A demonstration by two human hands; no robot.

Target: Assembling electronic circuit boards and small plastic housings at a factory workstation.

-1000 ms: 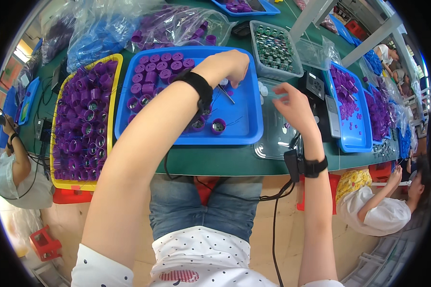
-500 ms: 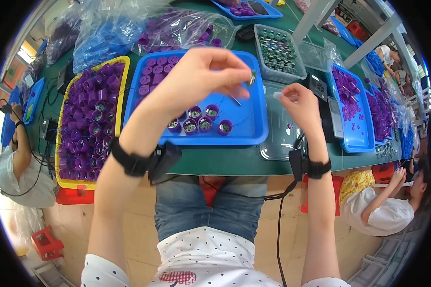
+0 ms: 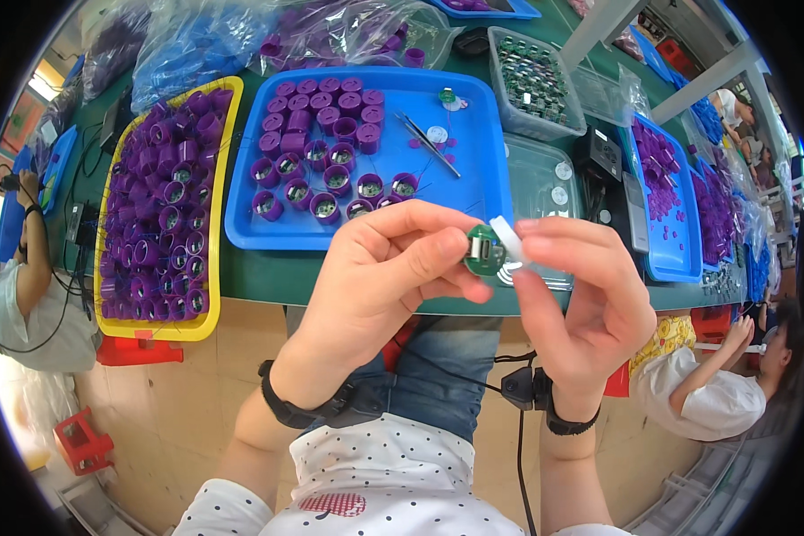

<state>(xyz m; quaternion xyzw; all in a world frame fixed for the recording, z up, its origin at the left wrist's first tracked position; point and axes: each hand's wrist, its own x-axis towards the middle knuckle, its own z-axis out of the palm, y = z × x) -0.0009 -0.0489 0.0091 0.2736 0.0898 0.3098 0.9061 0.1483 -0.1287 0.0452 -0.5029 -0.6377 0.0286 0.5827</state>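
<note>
My left hand (image 3: 389,272) pinches a small round green circuit board (image 3: 485,253) with a metal connector on it. Between the fingers of my right hand (image 3: 585,299) is a white disc (image 3: 507,239), tilted and right up against the board. Both hands are close together in front of the table's near edge. Behind them lies a blue tray (image 3: 241,230) with several purple cups in rows. The nearer cups (image 3: 324,207) hold green boards with wires, while others farther back show closed purple tops. Tweezers (image 3: 431,147) lie in this tray, near another green board (image 3: 447,95).
A yellow tray (image 3: 214,299) heaped with purple cups stands left. Beyond the blue tray are plastic bags (image 3: 196,62) and a clear box of circuit boards (image 3: 534,79). A clear lid (image 3: 531,170) carries white discs (image 3: 559,195). Co-workers sit at both sides.
My left hand has come down from over the blue tray with the board. My right hand has moved toward me from the clear lid with the disc, and the two now meet.
</note>
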